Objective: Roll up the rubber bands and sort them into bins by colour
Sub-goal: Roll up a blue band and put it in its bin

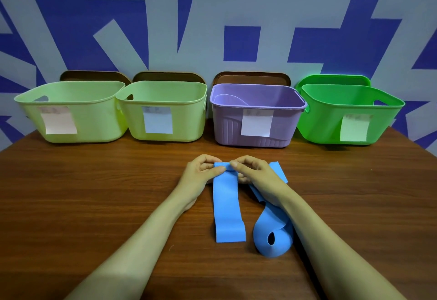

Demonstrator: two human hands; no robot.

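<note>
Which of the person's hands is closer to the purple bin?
Right. The right hand sits straight in front of the purple bin, pinching the blue band; the left hand pinches it too, further left.

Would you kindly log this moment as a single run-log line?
phase: starting roll; left hand: pinches blue band far end; right hand: pinches same end; second blue band: loose beside it
</note>
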